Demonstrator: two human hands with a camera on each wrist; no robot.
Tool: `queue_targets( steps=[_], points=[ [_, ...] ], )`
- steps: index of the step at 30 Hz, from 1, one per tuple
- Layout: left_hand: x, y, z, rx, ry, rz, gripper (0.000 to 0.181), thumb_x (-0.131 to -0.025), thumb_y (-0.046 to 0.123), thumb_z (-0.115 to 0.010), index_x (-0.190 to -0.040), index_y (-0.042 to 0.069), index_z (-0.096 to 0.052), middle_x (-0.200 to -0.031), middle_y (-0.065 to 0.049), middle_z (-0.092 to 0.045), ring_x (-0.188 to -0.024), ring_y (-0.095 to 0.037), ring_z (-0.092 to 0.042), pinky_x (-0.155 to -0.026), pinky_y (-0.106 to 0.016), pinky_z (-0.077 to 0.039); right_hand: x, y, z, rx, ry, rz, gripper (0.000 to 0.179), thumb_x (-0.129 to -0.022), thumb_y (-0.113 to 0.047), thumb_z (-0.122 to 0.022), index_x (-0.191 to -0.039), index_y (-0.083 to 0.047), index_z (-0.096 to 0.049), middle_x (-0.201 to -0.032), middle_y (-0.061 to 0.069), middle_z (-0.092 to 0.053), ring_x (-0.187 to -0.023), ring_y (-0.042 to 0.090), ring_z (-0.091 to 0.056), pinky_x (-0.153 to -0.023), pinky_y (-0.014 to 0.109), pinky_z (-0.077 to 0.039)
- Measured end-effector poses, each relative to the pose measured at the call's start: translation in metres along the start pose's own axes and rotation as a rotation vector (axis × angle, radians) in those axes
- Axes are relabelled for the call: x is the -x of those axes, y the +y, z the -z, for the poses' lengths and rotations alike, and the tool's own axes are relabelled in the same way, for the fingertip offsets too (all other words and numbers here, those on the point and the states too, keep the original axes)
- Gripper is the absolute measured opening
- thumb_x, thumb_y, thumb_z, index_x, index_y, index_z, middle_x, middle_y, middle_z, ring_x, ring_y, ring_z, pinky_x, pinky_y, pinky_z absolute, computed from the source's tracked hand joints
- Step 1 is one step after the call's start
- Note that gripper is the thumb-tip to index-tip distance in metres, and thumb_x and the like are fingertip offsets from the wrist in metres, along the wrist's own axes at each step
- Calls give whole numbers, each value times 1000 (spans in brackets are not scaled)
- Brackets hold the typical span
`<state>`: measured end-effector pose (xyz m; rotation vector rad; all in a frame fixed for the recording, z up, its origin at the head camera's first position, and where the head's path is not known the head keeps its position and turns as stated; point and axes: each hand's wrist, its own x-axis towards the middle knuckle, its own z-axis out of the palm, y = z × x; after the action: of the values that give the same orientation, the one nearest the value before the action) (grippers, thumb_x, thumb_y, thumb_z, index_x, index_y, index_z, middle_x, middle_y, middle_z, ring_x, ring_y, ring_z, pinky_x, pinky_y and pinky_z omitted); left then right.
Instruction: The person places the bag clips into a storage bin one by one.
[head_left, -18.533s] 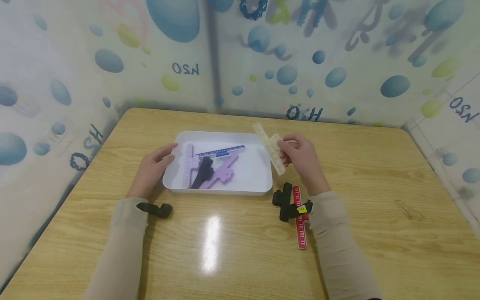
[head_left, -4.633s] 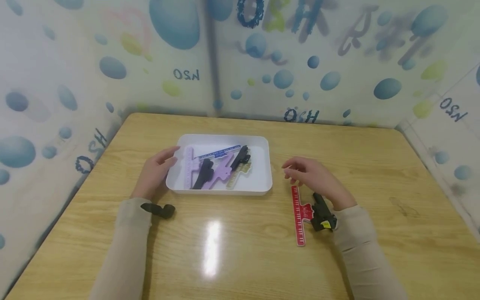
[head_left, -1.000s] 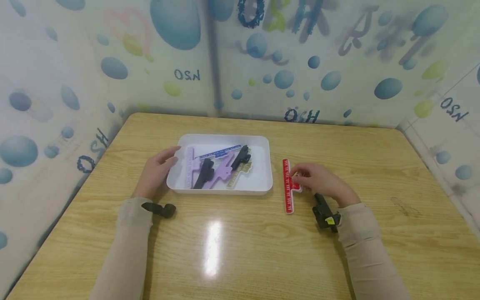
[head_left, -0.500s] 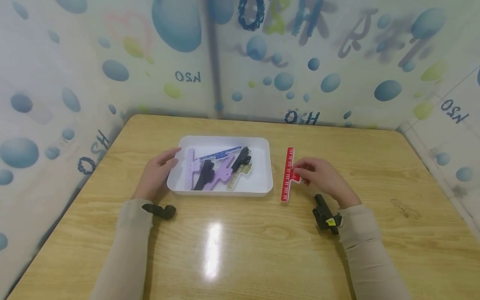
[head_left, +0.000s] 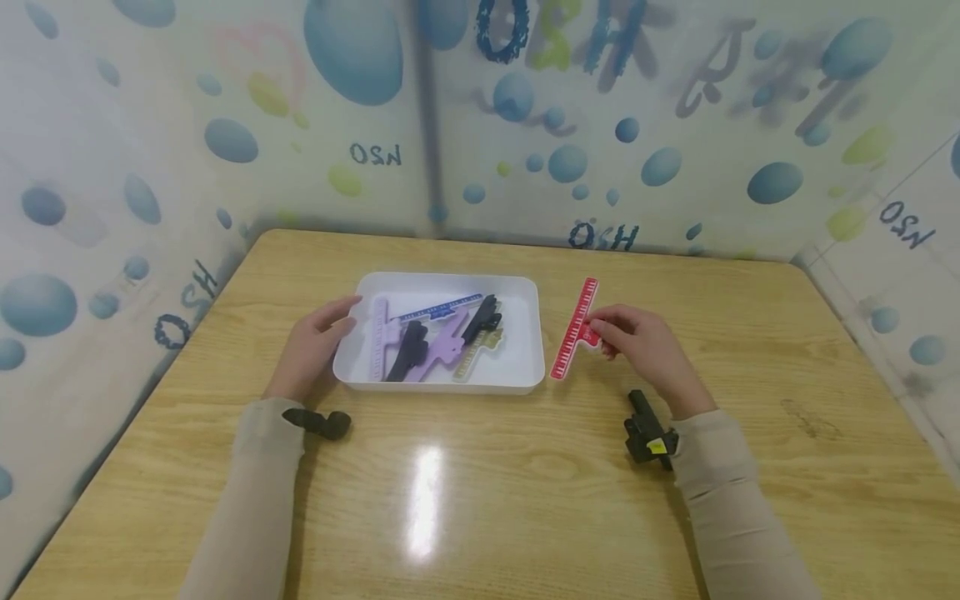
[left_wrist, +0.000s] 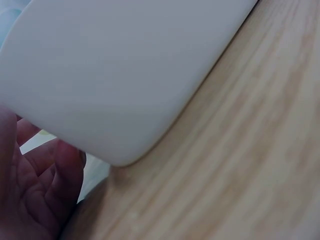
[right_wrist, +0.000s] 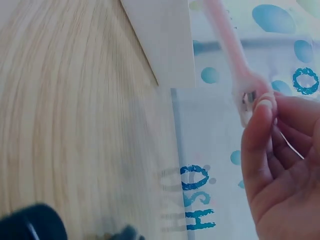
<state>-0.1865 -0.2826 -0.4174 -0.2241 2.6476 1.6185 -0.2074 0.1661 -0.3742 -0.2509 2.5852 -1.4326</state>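
My right hand (head_left: 648,346) pinches a red clip (head_left: 575,329) with a ruler-marked bar between thumb and fingers, just right of the white tray (head_left: 542,333). The clip tilts, its top end leaning right; in the right wrist view its bar looks pale pink. With relaxed fingers, my left hand (head_left: 303,350) rests at the tray's left rim; the left wrist view shows its fingers beside the tray's white wall (left_wrist: 130,75). Inside the tray lie several clips: a lavender clip (head_left: 379,342), a blue clip (head_left: 442,308), a black clip (head_left: 408,350) and a yellowish clear clip (head_left: 472,358) among them.
Partly covered by the right wrist camera, a black clip (head_left: 641,412) lies on the wooden table (head_left: 540,500). Behind the table's far edge stands a wall (head_left: 480,125) patterned with blue and green bubbles.
The right hand took the red clip from the table and moved it up and leftward, towards the tray. A black clip and the yellowish clear clip entered the tray earlier. My left hand stays put.
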Motion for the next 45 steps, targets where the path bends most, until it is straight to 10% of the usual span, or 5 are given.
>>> queue_targets(
  steps=[26, 45],
  points=[
    [-1, 1, 0, -16, -4, -4, 40, -90, 42, -46, -129, 34, -45, -137, -2, -38, -126, -20, -30, -102, -45, -24, -20, -30, -45, -185, -28, 27, 28, -89, -36, -52, -109, -19, -62, -90, 10, -56, -77, 23, -51, -70, 42, -47],
    [-1, -1, 0, 15, 3, 1, 37, -91, 40, -47, -127, 36, -47, -137, 0, -39, -125, -18, -32, -101, -45, -25, -32, -42, -73, -21, -93, -17, 20, -91, -32, -50, -105, -26, -63, -91, 1, -58, -78, 22, -52, -62, 32, -44]
  ],
)
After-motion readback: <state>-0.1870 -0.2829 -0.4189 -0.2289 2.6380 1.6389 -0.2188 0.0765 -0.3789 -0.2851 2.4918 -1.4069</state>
